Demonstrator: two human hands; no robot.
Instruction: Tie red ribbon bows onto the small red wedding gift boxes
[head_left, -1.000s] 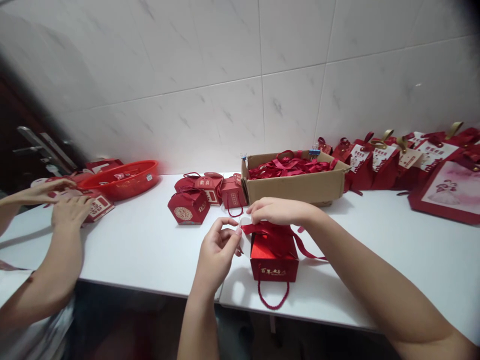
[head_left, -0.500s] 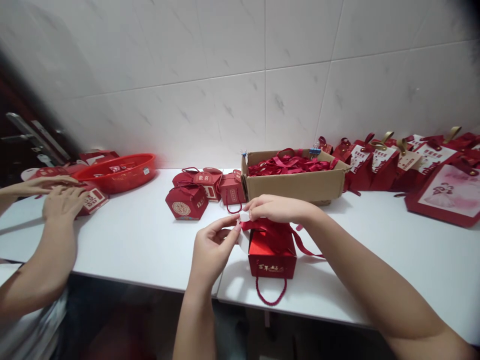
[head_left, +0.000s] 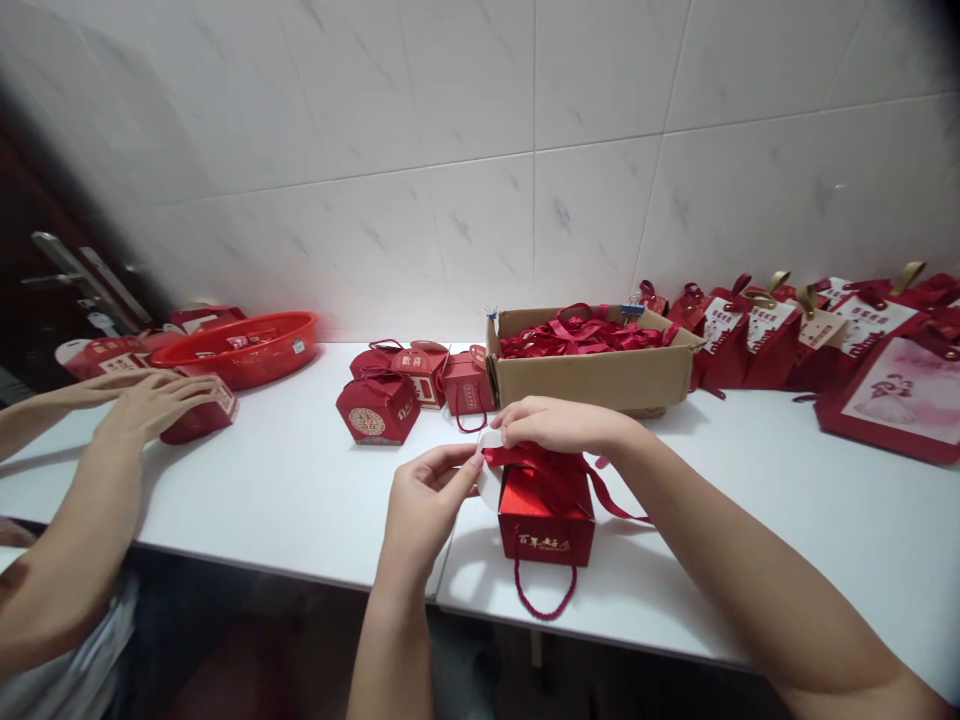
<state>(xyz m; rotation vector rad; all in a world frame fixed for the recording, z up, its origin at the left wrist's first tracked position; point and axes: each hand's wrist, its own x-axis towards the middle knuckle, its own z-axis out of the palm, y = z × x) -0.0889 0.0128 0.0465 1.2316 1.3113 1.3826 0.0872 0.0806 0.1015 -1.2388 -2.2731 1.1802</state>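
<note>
Looping from the front of a gold-lettered red gift box [head_left: 546,540], a twisted cord handle [head_left: 546,613] lies near the close edge of the white table [head_left: 292,490]. The left hand [head_left: 427,500] pinches a red satin ribbon [head_left: 501,457] at its end, beside a white paper flap [head_left: 489,488]. The right hand [head_left: 562,424], just beside it, reaches over the box, fingertips at the flap's top; whether they grip, I cannot tell. At left, a co-worker's hands [head_left: 142,408] touch another red box [head_left: 201,420]. Beyond stand small handled boxes [head_left: 379,410], a cardboard tray [head_left: 592,382] of ribbons, and marbled wall tiles [head_left: 375,100].
</note>
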